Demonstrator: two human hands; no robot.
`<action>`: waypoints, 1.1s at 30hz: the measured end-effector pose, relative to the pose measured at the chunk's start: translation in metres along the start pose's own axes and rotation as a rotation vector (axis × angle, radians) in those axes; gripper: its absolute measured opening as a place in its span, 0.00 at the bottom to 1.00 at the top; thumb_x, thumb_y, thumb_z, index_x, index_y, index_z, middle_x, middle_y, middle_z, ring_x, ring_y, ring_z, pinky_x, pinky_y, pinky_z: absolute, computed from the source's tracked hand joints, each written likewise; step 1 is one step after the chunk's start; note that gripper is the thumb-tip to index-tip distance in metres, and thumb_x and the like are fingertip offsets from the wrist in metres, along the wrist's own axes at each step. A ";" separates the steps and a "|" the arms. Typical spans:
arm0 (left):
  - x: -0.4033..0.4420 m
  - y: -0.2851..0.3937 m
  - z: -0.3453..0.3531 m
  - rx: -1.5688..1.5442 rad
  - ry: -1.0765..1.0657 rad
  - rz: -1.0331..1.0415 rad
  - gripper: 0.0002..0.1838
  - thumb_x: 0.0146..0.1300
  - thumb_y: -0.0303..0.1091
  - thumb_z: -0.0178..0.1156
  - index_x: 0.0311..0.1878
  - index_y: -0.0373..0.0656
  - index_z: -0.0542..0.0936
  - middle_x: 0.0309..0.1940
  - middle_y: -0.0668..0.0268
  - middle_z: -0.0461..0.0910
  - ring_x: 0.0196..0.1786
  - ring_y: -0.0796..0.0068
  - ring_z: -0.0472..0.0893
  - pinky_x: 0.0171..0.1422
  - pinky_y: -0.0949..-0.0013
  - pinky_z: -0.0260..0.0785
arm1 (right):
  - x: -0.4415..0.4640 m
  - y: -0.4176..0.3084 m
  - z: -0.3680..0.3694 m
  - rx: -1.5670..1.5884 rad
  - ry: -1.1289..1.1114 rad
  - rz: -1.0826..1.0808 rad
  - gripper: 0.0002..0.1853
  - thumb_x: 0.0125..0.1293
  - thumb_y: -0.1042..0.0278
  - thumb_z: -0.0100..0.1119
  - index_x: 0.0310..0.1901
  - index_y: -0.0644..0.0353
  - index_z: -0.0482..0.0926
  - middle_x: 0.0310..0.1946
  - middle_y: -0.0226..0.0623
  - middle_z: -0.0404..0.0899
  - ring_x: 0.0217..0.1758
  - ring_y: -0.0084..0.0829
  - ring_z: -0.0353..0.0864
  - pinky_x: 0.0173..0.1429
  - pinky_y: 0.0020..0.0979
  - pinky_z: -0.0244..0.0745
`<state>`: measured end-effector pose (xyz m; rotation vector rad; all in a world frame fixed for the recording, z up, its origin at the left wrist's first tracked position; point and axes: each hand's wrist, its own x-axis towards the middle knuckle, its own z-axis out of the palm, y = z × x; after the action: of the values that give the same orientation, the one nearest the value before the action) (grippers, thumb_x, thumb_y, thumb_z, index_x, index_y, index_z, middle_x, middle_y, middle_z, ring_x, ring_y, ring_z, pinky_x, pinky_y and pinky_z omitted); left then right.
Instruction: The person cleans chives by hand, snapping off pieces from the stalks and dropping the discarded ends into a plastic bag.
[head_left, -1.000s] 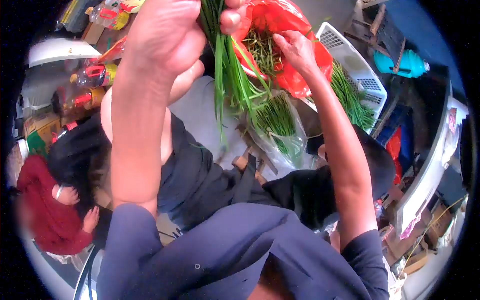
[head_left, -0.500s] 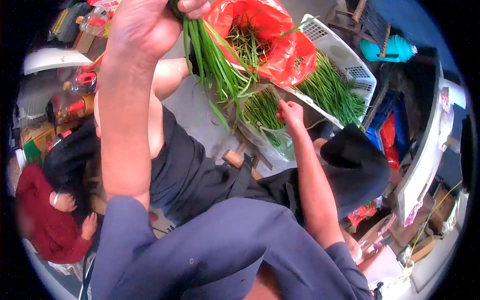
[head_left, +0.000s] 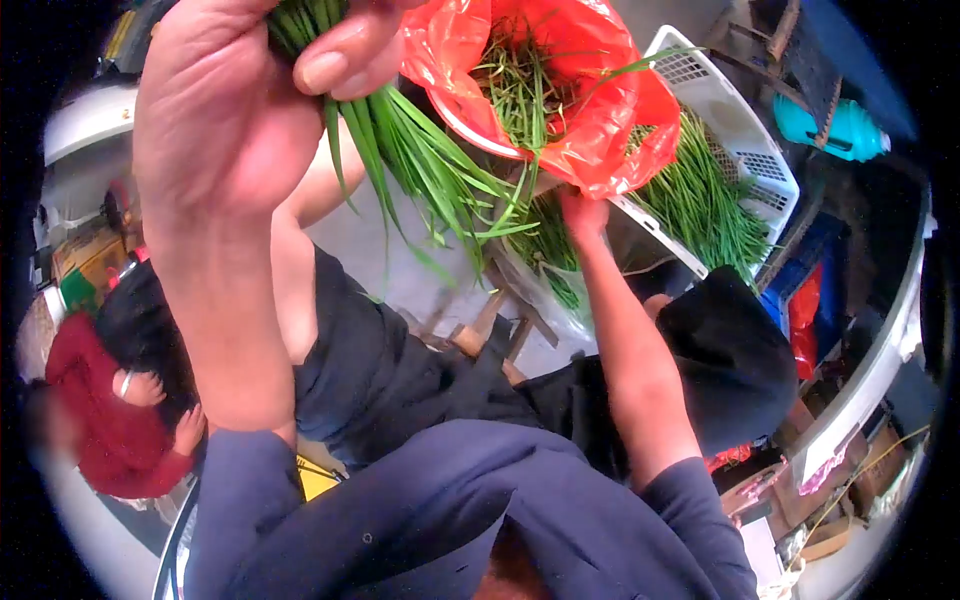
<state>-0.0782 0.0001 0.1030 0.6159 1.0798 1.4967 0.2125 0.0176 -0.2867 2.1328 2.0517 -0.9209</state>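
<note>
My left hand (head_left: 225,115), raised close to the camera at the upper left, is closed around a bunch of green chives (head_left: 415,165). Their long leaves fan down and to the right. Beside the red plastic bag (head_left: 610,160), my right hand (head_left: 585,212) looks closed, with its fingertips hidden at the bag's lower edge; what it holds cannot be made out. Loose green and yellowish leaves (head_left: 520,95) lie inside the bag. Below it, more chives (head_left: 550,240) stand in a clear plastic bag (head_left: 560,320), close to my right hand.
A white perforated crate (head_left: 770,165) holds many chives at the right. Behind it are a teal jug (head_left: 825,128) and a wooden stool. A low wooden stool (head_left: 470,340) stands between my knees. At the left sits a person in a dark red top (head_left: 105,430).
My left hand has come nearer the camera and to the left, with the chives. My right hand has moved up against the red bag's lower edge. The view has shifted slightly.
</note>
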 end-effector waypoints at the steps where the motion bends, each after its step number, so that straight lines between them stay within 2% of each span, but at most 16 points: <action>1: 0.002 -0.001 -0.004 -0.049 -0.013 -0.041 0.11 0.61 0.28 0.50 0.44 0.35 0.76 0.27 0.61 0.79 0.12 0.82 0.66 0.17 0.75 0.59 | -0.001 -0.002 -0.002 0.001 0.050 -0.042 0.23 0.58 0.43 0.57 0.47 0.52 0.80 0.37 0.47 0.83 0.42 0.50 0.82 0.44 0.48 0.76; 3: 0.004 -0.001 -0.007 0.006 -0.015 -0.032 0.11 0.61 0.28 0.50 0.44 0.36 0.76 0.27 0.61 0.79 0.12 0.82 0.66 0.17 0.75 0.59 | -0.001 0.000 0.001 0.002 0.096 -0.084 0.23 0.58 0.42 0.57 0.48 0.51 0.80 0.37 0.48 0.83 0.42 0.50 0.82 0.44 0.48 0.76; 5: 0.004 -0.003 -0.008 0.058 -0.023 -0.020 0.11 0.61 0.28 0.50 0.44 0.36 0.76 0.27 0.61 0.79 0.12 0.82 0.66 0.18 0.75 0.59 | 0.001 0.006 0.009 0.006 0.310 -0.158 0.16 0.53 0.50 0.60 0.40 0.50 0.80 0.31 0.42 0.82 0.35 0.48 0.82 0.39 0.48 0.77; 6: 0.003 -0.006 -0.007 0.022 -0.006 -0.013 0.11 0.61 0.28 0.50 0.44 0.35 0.76 0.27 0.61 0.79 0.12 0.82 0.66 0.18 0.76 0.59 | -0.001 0.003 0.004 0.007 0.310 -0.157 0.16 0.53 0.50 0.60 0.40 0.50 0.80 0.31 0.42 0.82 0.35 0.48 0.82 0.39 0.48 0.77; 8: 0.004 -0.006 -0.006 -0.016 0.003 -0.003 0.11 0.61 0.28 0.50 0.44 0.35 0.75 0.27 0.61 0.79 0.12 0.82 0.66 0.18 0.76 0.59 | -0.004 -0.004 -0.011 -0.055 0.071 -0.055 0.21 0.58 0.48 0.59 0.47 0.52 0.80 0.38 0.47 0.82 0.43 0.50 0.81 0.44 0.48 0.76; 14: 0.002 0.003 0.001 0.129 -0.078 0.029 0.09 0.61 0.26 0.51 0.42 0.35 0.75 0.27 0.62 0.79 0.13 0.84 0.67 0.18 0.78 0.59 | -0.023 0.001 -0.035 0.196 -0.114 -0.302 0.16 0.54 0.62 0.58 0.45 0.54 0.80 0.35 0.50 0.81 0.39 0.51 0.80 0.41 0.45 0.75; 15: 0.001 0.002 0.001 0.078 -0.085 0.021 0.08 0.61 0.26 0.51 0.42 0.36 0.75 0.27 0.63 0.79 0.13 0.84 0.67 0.19 0.78 0.58 | -0.026 0.000 -0.037 0.251 -0.120 -0.347 0.14 0.53 0.63 0.60 0.42 0.58 0.80 0.31 0.45 0.82 0.32 0.43 0.81 0.38 0.40 0.76; 16: 0.000 0.000 0.001 0.027 -0.093 0.013 0.08 0.61 0.26 0.52 0.42 0.36 0.75 0.27 0.64 0.79 0.14 0.85 0.67 0.19 0.79 0.58 | -0.036 -0.012 -0.053 0.248 -0.106 -0.346 0.14 0.53 0.63 0.60 0.42 0.58 0.80 0.31 0.45 0.82 0.32 0.43 0.81 0.38 0.40 0.76; 18: -0.003 -0.003 0.002 -0.031 -0.076 -0.019 0.07 0.61 0.26 0.53 0.42 0.37 0.75 0.26 0.65 0.79 0.15 0.84 0.68 0.19 0.80 0.58 | -0.054 -0.032 -0.086 0.505 -0.489 -0.199 0.11 0.54 0.68 0.60 0.37 0.64 0.79 0.26 0.30 0.80 0.28 0.23 0.77 0.32 0.27 0.71; 19: -0.003 -0.006 0.003 -0.023 -0.085 -0.015 0.07 0.61 0.26 0.53 0.42 0.38 0.75 0.26 0.65 0.79 0.15 0.84 0.68 0.20 0.80 0.58 | -0.059 -0.037 -0.095 0.605 -0.573 -0.200 0.09 0.56 0.69 0.61 0.38 0.63 0.79 0.27 0.25 0.78 0.27 0.19 0.75 0.31 0.22 0.70; 22: -0.009 -0.004 0.010 -0.045 -0.143 -0.043 0.06 0.60 0.25 0.53 0.41 0.38 0.75 0.25 0.66 0.79 0.16 0.83 0.68 0.21 0.81 0.58 | -0.087 -0.069 -0.153 0.850 -0.687 -0.150 0.08 0.58 0.68 0.63 0.38 0.60 0.80 0.27 0.24 0.77 0.25 0.18 0.74 0.33 0.21 0.71; 25: -0.005 -0.017 0.011 0.018 -0.135 -0.083 0.05 0.60 0.25 0.53 0.39 0.38 0.75 0.24 0.66 0.78 0.16 0.84 0.67 0.20 0.81 0.56 | -0.103 -0.088 -0.199 0.980 -0.626 -0.171 0.07 0.58 0.70 0.64 0.38 0.58 0.80 0.29 0.25 0.78 0.27 0.16 0.74 0.33 0.19 0.70; 26: -0.005 -0.019 0.010 0.082 -0.173 -0.101 0.07 0.61 0.25 0.53 0.42 0.36 0.75 0.27 0.63 0.80 0.22 0.81 0.74 0.27 0.80 0.66 | -0.107 -0.094 -0.213 1.005 -0.602 -0.183 0.07 0.59 0.70 0.64 0.38 0.59 0.80 0.29 0.25 0.78 0.27 0.16 0.74 0.33 0.19 0.70; 28: 0.002 -0.036 0.009 0.259 -0.237 -0.029 0.09 0.63 0.32 0.55 0.43 0.37 0.77 0.26 0.68 0.78 0.19 0.86 0.68 0.22 0.82 0.58 | -0.108 -0.098 -0.232 1.063 -0.578 -0.210 0.06 0.61 0.70 0.62 0.39 0.60 0.80 0.30 0.26 0.78 0.27 0.17 0.74 0.34 0.19 0.71; 29: 0.001 -0.046 0.012 0.212 -0.256 -0.037 0.08 0.58 0.29 0.58 0.40 0.39 0.79 0.27 0.68 0.81 0.16 0.90 0.65 0.20 0.84 0.52 | -0.110 -0.103 -0.242 1.064 -0.565 -0.218 0.06 0.61 0.70 0.62 0.39 0.60 0.80 0.30 0.25 0.78 0.27 0.17 0.75 0.34 0.20 0.72; 33: -0.006 -0.075 0.026 0.301 -0.312 -0.216 0.07 0.56 0.29 0.61 0.39 0.39 0.79 0.26 0.69 0.81 0.16 0.90 0.65 0.19 0.83 0.53 | -0.109 -0.115 -0.266 1.122 -0.521 -0.239 0.06 0.63 0.70 0.60 0.41 0.60 0.79 0.30 0.26 0.78 0.27 0.17 0.75 0.35 0.21 0.74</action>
<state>-0.0192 -0.0019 0.0500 0.8804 1.0939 1.0198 0.2129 0.0459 0.0213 1.5404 1.6513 -2.7738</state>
